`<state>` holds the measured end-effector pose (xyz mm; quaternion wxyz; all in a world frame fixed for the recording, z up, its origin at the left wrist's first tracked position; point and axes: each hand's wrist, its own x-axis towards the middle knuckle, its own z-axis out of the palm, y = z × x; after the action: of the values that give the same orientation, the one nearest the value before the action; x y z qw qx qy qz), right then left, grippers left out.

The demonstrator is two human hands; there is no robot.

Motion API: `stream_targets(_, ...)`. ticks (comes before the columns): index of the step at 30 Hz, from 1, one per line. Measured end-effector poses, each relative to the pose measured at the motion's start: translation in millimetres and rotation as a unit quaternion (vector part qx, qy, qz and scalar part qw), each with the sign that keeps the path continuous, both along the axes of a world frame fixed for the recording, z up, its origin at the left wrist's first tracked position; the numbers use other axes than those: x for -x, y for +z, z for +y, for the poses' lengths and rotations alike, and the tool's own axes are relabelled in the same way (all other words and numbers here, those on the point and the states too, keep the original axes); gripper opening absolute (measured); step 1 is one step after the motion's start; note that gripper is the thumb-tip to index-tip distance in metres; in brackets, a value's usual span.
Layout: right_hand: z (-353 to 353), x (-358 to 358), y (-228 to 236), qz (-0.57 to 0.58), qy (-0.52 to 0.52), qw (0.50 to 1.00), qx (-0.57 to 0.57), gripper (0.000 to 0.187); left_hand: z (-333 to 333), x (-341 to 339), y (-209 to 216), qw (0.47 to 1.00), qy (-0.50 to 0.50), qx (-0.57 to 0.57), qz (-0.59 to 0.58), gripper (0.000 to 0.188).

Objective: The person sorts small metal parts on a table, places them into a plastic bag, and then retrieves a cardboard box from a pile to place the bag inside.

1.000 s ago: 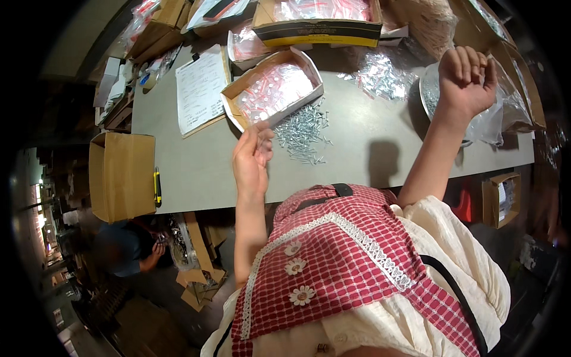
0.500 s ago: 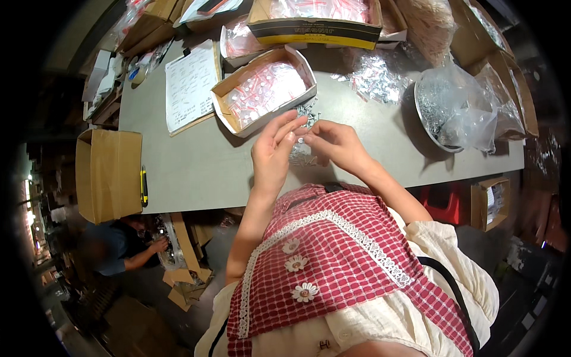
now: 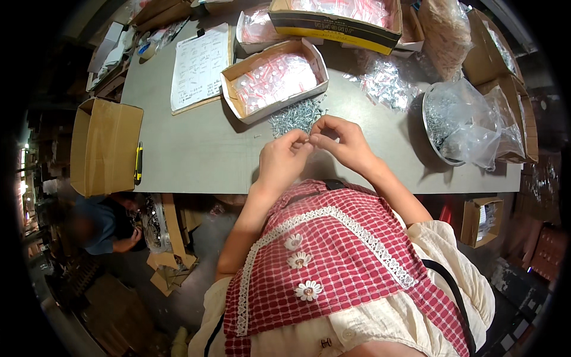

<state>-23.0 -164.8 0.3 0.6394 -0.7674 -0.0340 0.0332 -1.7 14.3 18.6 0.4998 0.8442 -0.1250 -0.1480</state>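
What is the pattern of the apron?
The apron is red-and-white checked, clearest in the head view.

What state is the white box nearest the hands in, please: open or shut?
The box is open: no lid covers it, and bags show inside.

Packing workshop, identifiable by a grey worktable [image 3: 196, 149] bearing, at twelve o'clock, a heap of small silvery screws [image 3: 294, 116] and a white-walled cardboard tray [image 3: 291, 103] of red-edged clear plastic packets [image 3: 276, 78]; a round metal bowl [image 3: 429, 138] at two; a blue-clad co-worker [image 3: 102, 229] toward nine.
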Motion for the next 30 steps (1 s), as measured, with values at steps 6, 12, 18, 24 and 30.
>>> stream_targets(6, -9, 9, 1, 0.108, 0.034, 0.993, -0.019, 0.011, 2, 1, -7, 0.998, 0.022, 0.042, -0.031, 0.013)
stream_targets(12, -12, 12, 19, 0.204, 0.077, 0.975, -0.047, 0.012, 3, 0, -1, 0.998, 0.018, 0.027, -0.055, 0.013)
stream_targets(18, -7, 13, 24, 0.145, 0.052, 0.987, 0.04, 0.02, 3, -4, -8, 0.954, 0.074, -0.038, -0.287, 0.012)
stream_targets(24, -2, 13, 12, 0.116, 0.054, 0.991, -0.031, 0.024, 11, 0, -2, 0.984, -0.06, 0.155, 0.068, 0.019)
stream_targets(30, 4, 17, 5, 0.144, 0.058, 0.975, -0.162, 0.026, 13, 0, -1, 0.966, -0.041, 0.173, 0.191, 0.021)
